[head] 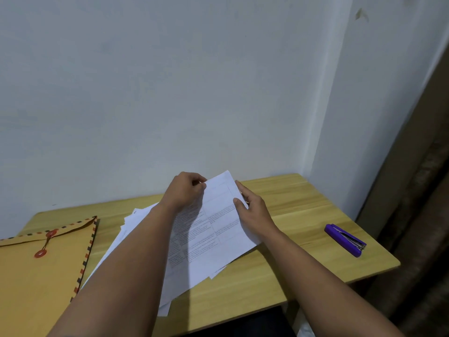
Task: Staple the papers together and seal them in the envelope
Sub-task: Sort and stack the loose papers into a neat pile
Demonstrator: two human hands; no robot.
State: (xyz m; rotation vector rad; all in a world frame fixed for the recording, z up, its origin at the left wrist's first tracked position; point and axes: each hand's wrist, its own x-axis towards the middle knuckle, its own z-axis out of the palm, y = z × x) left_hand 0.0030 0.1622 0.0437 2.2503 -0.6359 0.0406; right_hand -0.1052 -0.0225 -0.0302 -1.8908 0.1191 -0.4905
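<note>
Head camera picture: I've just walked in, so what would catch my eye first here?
Most likely the two bare hands in the middle: the left hand and right hand hold the far end of a white printed sheet, lifted above a loose pile of white papers on the light wooden table. Next, the purple stapler lying alone at the right, and the brown string-tie envelope with red discs at the left.

Dim, cool, even light, soft shadow under the papers [194, 259], slight blur, wide-angle bending at edges
</note>
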